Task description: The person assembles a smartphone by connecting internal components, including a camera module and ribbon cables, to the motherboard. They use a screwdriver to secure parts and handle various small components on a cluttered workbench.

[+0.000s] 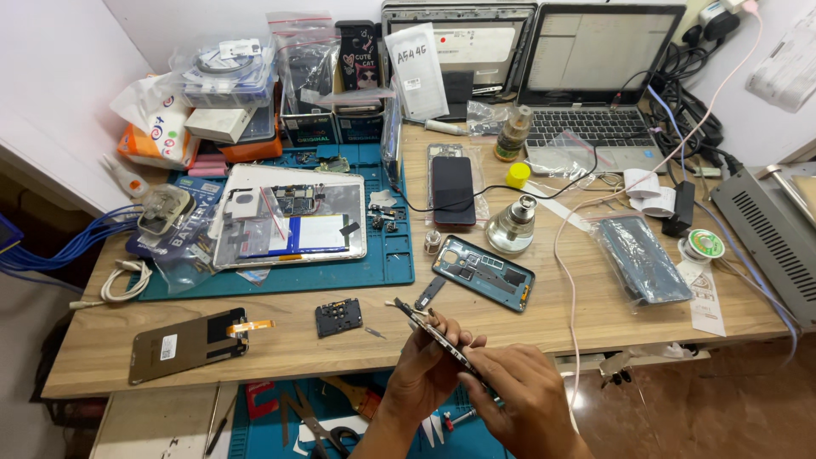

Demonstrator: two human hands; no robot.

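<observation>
Held edge-on over the near edge of the tabletop [510, 327], between both hands: a thin dark board [433, 331], tilted, its far-left end free in the air. Left hand [429, 370] underneath, fingers [459, 344] clamped on the board's middle. Right hand [527, 395] at the near-right end, fingers closed on that end, pinching from above.

Judged good practice for the step: grip kept to the edges only, no pressure on the face; board kept low over the tabletop so that a slip would cost little; free end kept away from the small black module [338, 317] and the dark strip [429, 293] lying just beyond. Support best left to the left hand, fine work to the right. Risk judged: bending of so thin a part if both hands twisted against each other.

Noted near by: open phone frame [484, 272] just beyond the hands, glass lamp [512, 225] behind it, opened tablet [289, 225] on the blue mat [374, 272] to the left.

Not made out: the board's face, turned away from the camera; any connector or screw on it; whether the right fingers also held a tool. Right hand's near side cut off by the lower edge. Lower shelf under the tabletop half hidden by the arms; only tool handles glimpsed there.
</observation>
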